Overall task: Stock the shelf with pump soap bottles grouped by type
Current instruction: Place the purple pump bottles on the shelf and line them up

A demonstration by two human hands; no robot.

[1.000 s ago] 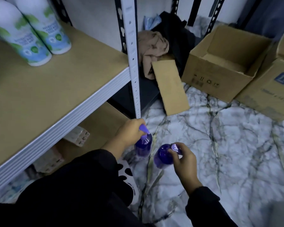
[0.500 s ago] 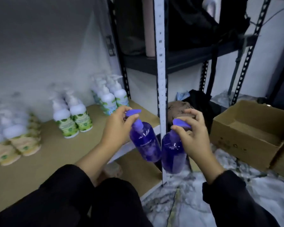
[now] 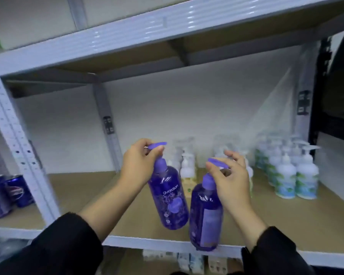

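At the far left, on the neighbouring bay of the rack, dark blue cylindrical cans (image 3: 0, 197) with a red-and-white label stood together on a brown board. A pale grey perforated metal upright (image 3: 18, 147) divided that bay from the main one. The brown fibreboard shelf (image 3: 83, 193) of the main bay ran to the right under a grey metal upper shelf beam (image 3: 147, 30).

The left hands' share came next: the left hand (image 3: 136, 169), reaching from a black sleeve (image 3: 54, 247), pinched the flat violet pump head of a translucent purple pump soap bottle marked "guardian" (image 3: 170, 201), its fingers curled round the pump neck. That bottle hung tilted above the shelf board, its base toward the front edge, not resting on anything.

Just beside it, the right hand (image 3: 231, 181) gripped the pump head of a second purple pump bottle with a pale lilac label (image 3: 206, 215), thumb and fingers curled over the top. This bottle hung lower, its base in front of the shelf's grey front rail, close to the first bottle; contact between them could not be judged.

Behind the hands, blurred white pump bottles with yellowish labels (image 3: 187, 169) stood on the shelf. At the right rear stood a cluster of white pump bottles with green-and-blue labels (image 3: 296, 175), upright and touching.
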